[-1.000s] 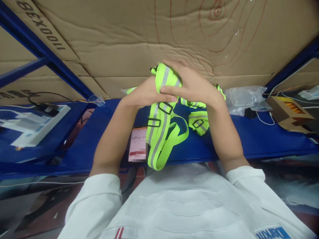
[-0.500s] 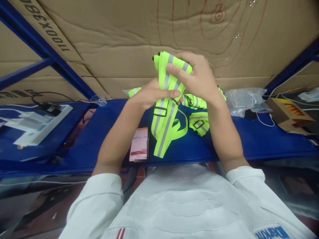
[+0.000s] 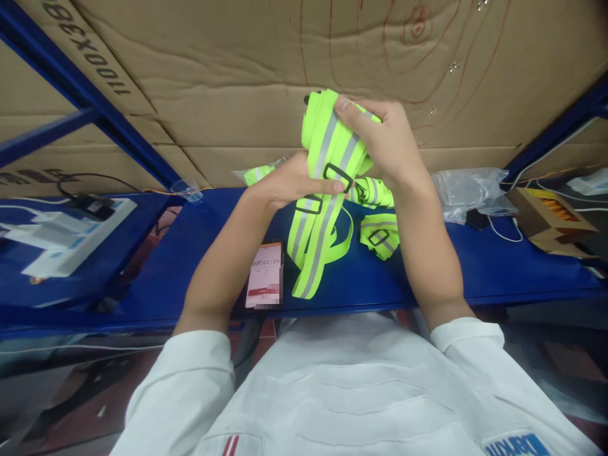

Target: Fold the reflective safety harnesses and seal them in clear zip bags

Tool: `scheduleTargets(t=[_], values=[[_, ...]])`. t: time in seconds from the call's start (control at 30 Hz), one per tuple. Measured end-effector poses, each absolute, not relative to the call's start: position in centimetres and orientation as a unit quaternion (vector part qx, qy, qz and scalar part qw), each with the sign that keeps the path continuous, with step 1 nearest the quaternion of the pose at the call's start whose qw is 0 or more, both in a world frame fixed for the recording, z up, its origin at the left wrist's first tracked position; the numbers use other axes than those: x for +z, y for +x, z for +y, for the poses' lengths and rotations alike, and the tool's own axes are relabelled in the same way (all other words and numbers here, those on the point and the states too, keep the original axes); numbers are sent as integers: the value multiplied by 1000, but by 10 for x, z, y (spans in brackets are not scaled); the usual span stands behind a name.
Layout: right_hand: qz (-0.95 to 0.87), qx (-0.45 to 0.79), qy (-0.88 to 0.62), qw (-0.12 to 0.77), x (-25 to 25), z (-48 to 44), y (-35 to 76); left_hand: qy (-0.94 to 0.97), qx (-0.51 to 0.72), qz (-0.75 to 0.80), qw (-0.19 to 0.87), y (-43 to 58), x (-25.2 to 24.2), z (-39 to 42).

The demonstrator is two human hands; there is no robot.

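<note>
A neon-yellow reflective strap (image 3: 327, 142) with grey stripes is folded in layers between my hands, above the table. My left hand (image 3: 297, 180) grips its lower part, the thumb lying across the strap beside a black buckle (image 3: 338, 177). Around the upper folds, my right hand (image 3: 380, 133) is closed with the thumb on top. Loose ends hang down to the table, one carrying a second black buckle (image 3: 308, 204). Beyond and to the right lie a rolled strap (image 3: 373, 192) and a folded bundle (image 3: 380, 234) of the same material.
A phone (image 3: 265, 275) showing a timer lies by the front edge of the blue table (image 3: 190, 278). Clear plastic bags (image 3: 472, 190) and an open cardboard box (image 3: 553, 218) stand right. A power strip (image 3: 90, 237) sits left. Large cardboard (image 3: 237, 63) rises behind.
The folded strap and my right hand have shifted slightly right. A buckle on the folds now shows above my left thumb, and the hanging ends have moved a little.
</note>
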State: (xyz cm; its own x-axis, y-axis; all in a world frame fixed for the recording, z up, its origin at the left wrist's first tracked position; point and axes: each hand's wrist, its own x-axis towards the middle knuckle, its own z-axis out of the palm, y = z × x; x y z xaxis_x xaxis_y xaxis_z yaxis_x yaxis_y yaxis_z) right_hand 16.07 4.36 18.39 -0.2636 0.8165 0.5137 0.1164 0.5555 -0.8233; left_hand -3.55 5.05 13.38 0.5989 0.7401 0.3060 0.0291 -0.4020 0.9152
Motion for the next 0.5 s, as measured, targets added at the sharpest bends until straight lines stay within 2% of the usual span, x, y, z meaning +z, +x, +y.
scheduleTargets(t=[0.07, 0.13, 0.3, 0.4, 0.5], values=[[-690, 409, -312, 510, 179, 54, 160, 771, 381, 247, 448, -35, 132, 52], [-677, 412, -315, 522, 173, 65, 159, 783, 407, 232, 410, -34, 131, 53], [-731, 266, -329, 535, 171, 63, 163, 776, 425, 257, 389, -35, 130, 53], [-812, 189, -299, 463, 180, 44, 173, 771, 413, 283, 393, -39, 131, 52], [-883, 155, -266, 354, 189, 30, 184, 779, 405, 280, 388, -41, 135, 50]])
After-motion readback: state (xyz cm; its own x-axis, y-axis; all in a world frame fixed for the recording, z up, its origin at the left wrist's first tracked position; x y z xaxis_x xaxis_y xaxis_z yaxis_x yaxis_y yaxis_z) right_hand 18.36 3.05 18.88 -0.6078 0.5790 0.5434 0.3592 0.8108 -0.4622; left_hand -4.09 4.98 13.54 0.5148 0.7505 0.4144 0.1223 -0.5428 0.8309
